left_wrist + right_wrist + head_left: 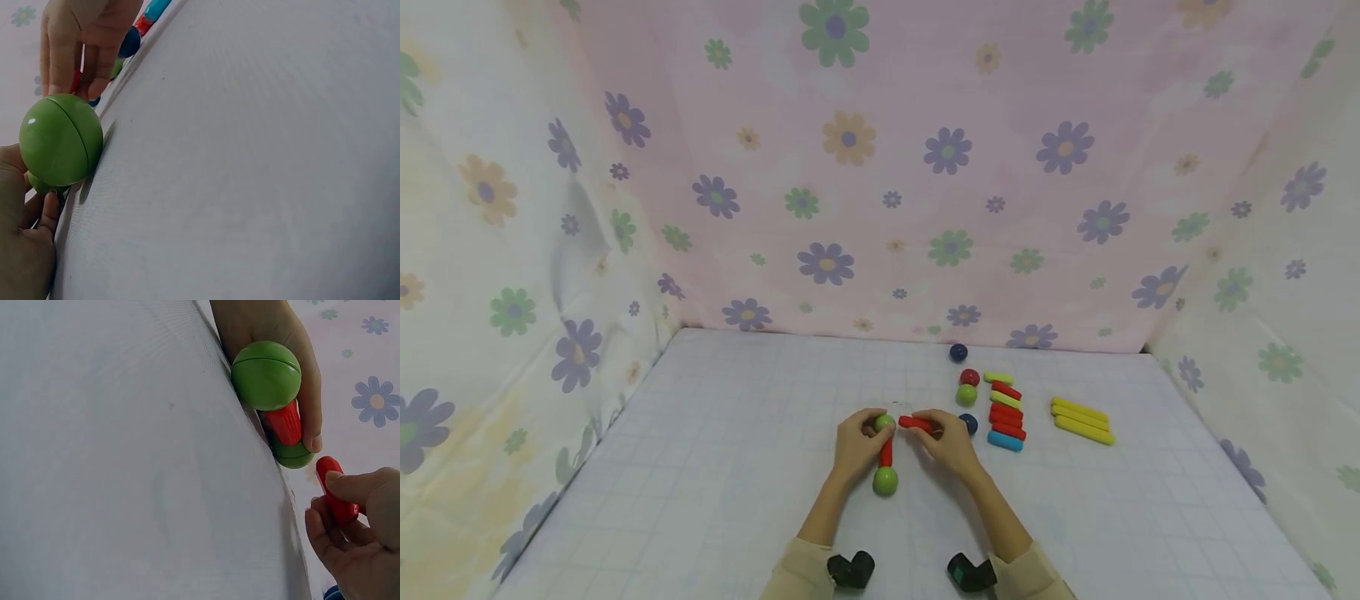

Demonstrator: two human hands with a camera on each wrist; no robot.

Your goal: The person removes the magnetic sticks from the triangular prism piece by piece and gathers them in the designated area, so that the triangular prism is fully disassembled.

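Observation:
On the white mat lies a small build: a near green ball (885, 481) (60, 139) (266, 375), a short red stick (886, 452) (282, 422) and a far green ball (883, 422) (294, 455). My left hand (857, 443) (284, 344) grips the far green ball between fingers and thumb. My right hand (946, 440) (353, 540) pinches another red stick (915, 423) (335, 490), whose free end sits just right of the far green ball with a small gap.
To the right lie loose pieces: a dark blue ball (958, 352), a red ball (969, 377), a green ball (966, 395), another blue ball (969, 423), a row of red, yellow-green and blue sticks (1006, 412), and long yellow sticks (1081, 420). Flowered cloth walls enclose the mat (722, 467).

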